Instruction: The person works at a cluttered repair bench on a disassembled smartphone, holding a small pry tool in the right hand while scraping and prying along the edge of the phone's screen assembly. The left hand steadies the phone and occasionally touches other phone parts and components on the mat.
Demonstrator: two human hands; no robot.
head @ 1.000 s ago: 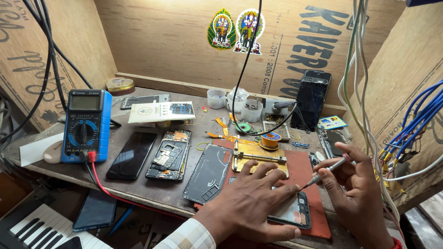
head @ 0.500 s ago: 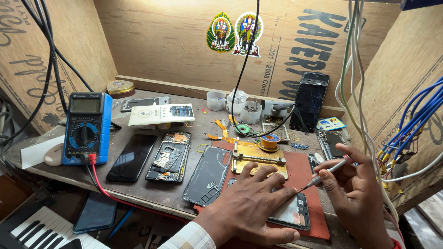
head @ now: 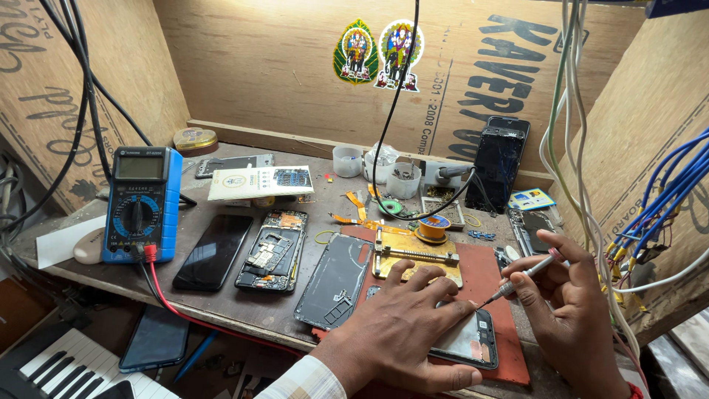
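My left hand [head: 402,332] lies flat, fingers spread, pressing down on an opened phone [head: 467,341] that rests on a red mat [head: 487,273]. My right hand [head: 569,299] grips a thin silver screwdriver [head: 517,275], its tip touching the phone's upper edge near my left fingertips. Just beyond my left hand sits a brass-coloured board holder [head: 417,255]. A detached phone back panel [head: 336,279] lies immediately left of the mat.
A blue multimeter [head: 140,203] with red and black leads stands at the left. Beside it lie a dark phone [head: 214,251] and an open phone body [head: 272,250]. Small plastic cups [head: 347,160], a solder reel [head: 433,227], a black phone [head: 497,164] leaning on the back wall, and hanging wires [head: 591,148] crowd the bench.
My hands have held nearly the same place. The screwdriver tip has shifted slightly along the phone's upper edge.
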